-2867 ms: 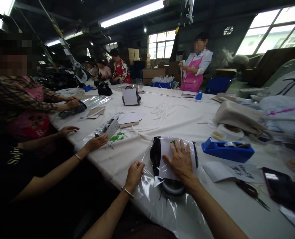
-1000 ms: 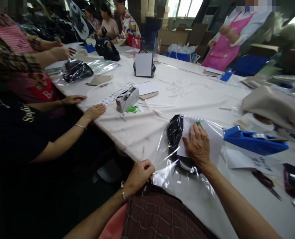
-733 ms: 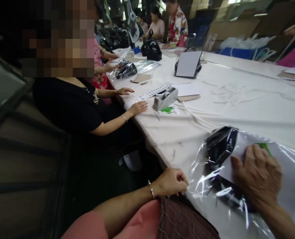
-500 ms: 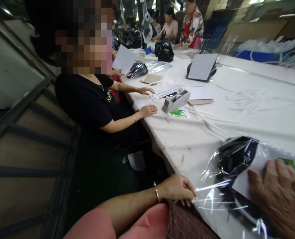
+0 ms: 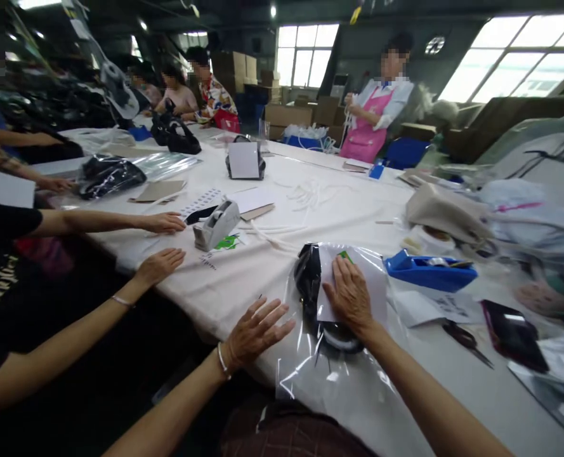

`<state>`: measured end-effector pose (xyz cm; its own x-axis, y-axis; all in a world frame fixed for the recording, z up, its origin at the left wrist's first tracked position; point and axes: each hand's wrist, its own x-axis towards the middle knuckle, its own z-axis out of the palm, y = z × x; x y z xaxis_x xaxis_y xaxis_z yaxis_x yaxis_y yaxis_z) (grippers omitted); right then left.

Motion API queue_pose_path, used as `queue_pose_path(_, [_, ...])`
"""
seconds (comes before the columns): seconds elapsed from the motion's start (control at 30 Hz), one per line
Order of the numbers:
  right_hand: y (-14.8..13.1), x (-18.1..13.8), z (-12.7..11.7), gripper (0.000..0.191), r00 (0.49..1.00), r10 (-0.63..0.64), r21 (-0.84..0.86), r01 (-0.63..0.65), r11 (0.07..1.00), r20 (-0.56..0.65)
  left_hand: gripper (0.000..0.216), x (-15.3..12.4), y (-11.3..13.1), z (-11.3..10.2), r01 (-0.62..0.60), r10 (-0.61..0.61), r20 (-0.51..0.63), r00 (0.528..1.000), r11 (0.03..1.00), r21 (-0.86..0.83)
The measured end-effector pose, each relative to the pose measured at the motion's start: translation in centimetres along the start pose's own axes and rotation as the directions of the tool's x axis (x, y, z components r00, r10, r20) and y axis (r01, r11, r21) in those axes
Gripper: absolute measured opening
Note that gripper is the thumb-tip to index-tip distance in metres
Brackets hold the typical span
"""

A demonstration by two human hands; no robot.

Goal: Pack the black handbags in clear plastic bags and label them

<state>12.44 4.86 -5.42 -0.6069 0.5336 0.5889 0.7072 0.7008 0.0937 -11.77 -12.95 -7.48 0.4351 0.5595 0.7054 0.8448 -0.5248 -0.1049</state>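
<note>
r hand lies flat on a white card over a blk bag, fingers straight & close together, gripping nothing, fingertips by a green tag near the card's top edge. bag + card look to be inside a clear plastic sleeve on the white-covered table, close to the near edge, handle loop toward the wearer. l hand is spread wide w/ nothing in it, just beside the sleeve's l side — can't tell if it touches. to the r of the sleeve: blue tape dispenser, below it a sheet w/ writing, then scissors & a dark phone-like device; beige bag behind the dispenser. on the l, co-worker's hands are near a grey tape dispenser, w/ green scraps right next to it. further back, another card stands upright against a 2nd blk bag — across the table, a person in a pink apron stands near the far edge
</note>
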Motion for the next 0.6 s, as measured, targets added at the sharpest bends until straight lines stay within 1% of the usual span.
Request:
queue_pose_path(0.07, [-0.1, -0.1, 0.0, 0.063, 1.0, 0.002, 0.009, -0.002, 1.0, -0.007, 0.034, 1.3, -1.3, 0.5, -0.103, 0.104, 0.036, 0.994, 0.994, -0.036])
queue_pose_path(0.13, [0.0, -0.1, 0.2, 0.063, 1.0, 0.002, 0.019, -0.002, 1.0, -0.008, 0.026, 2.1, -2.1, 0.8, -0.156, 0.165, 0.081, 0.983, 0.981, -0.115])
queue_pose_path(0.3, [0.1, -0.1, 0.2, 0.064, 1.0, 0.015, 0.031, -0.016, 0.999, 0.009, 0.019, 2.9, -3.0, 0.7, -0.165, 0.207, 0.14, 0.968, 0.95, -0.266])
queue_pose_path(0.4, [0.4, -0.3, -0.1, 0.064, 1.0, -0.001, 0.042, 0.0, 0.999, 0.021, 0.019, 3.9, -2.5, 0.5, -0.187, 0.254, 0.175, 0.951, 0.927, -0.326])
queue_pose_path(0.53, [1.3, -0.6, -0.7, 0.065, 0.995, -0.086, 0.067, 0.082, 0.994, 0.059, 0.021, 5.5, -1.0, 0.7, -0.234, 0.339, 0.219, 0.915, 0.888, -0.396])
queue_pose_path(0.6, [1.7, -0.7, -0.8, 0.065, 0.992, -0.105, 0.073, 0.1, 0.992, 0.073, 0.023, 5.9, -0.3, 1.0, -0.238, 0.345, 0.227, 0.911, 0.887, -0.396])
